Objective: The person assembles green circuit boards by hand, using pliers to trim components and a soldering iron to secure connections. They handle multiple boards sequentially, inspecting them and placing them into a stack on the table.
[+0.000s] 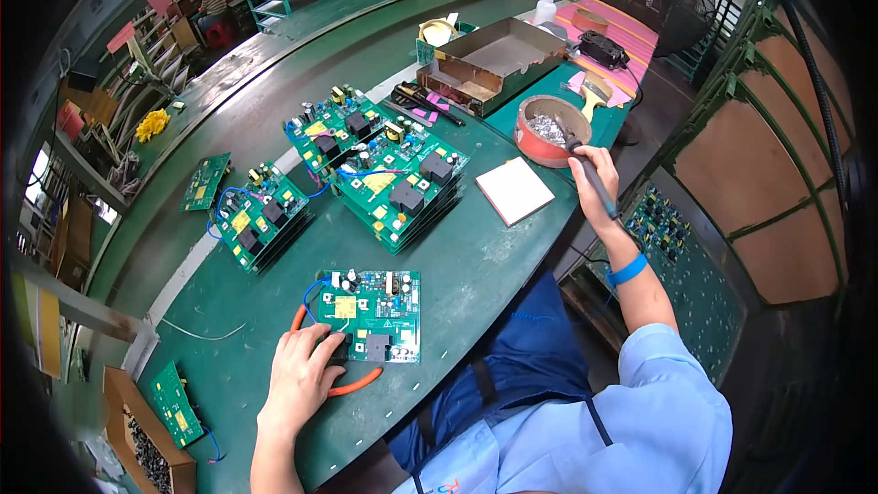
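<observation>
My left hand [300,368] is closed at the left edge of a green circuit board [407,302], its fingertips by a black block on it. An orange-handled hand tool [357,387] lies partly beneath the board and that hand; its jaws are hidden. A blue wire loops from the board's upper left corner. In my right hand [596,185] is a soldering iron [599,187], its front end over the rim of a round reddish bowl [529,142] that holds silvery scraps [549,128].
Stacked circuit boards [402,187] stand beyond the single one, with another stack [261,220] to their left. A white square pad [515,192] lies near the bowl. Farther back are a metal tray [498,55], a brush [594,93] and a white bottle [546,7]. A cardboard box [174,467] sits lower left.
</observation>
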`<state>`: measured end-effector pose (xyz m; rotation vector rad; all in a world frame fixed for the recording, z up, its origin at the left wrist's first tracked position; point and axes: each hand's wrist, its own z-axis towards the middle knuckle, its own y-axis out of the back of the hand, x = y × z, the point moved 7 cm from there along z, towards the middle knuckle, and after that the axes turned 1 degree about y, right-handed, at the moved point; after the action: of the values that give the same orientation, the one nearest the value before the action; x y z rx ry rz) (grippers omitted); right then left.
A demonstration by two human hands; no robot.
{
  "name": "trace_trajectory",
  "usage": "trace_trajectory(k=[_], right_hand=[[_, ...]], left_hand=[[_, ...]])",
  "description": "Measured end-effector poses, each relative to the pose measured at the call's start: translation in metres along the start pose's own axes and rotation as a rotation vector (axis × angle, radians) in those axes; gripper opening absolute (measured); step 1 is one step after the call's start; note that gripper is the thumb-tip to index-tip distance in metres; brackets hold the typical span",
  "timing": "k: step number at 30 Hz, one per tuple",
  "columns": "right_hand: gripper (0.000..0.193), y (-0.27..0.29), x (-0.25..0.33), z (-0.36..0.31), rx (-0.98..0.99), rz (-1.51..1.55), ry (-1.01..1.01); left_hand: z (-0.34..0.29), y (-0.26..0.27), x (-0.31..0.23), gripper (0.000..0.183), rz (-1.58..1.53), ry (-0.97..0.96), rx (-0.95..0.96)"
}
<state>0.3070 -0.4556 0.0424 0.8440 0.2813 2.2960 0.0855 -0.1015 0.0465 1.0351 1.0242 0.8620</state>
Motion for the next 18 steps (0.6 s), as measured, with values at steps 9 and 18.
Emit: trace_trajectory(k=[9, 18], right_hand=[[0.014, -0.053, -0.046, 0.106, -0.156, 0.634, -0.335], [0.057, -0.148, -0.105, 0.11, -0.137, 1.45, -1.135]], left_hand=[[-0.002, -0.015, 0.014, 0.05, -0.139, 0.022, -0.057], [-0.005, -0.015, 0.014, 0.045, -0.109, -0.073, -0.144]])
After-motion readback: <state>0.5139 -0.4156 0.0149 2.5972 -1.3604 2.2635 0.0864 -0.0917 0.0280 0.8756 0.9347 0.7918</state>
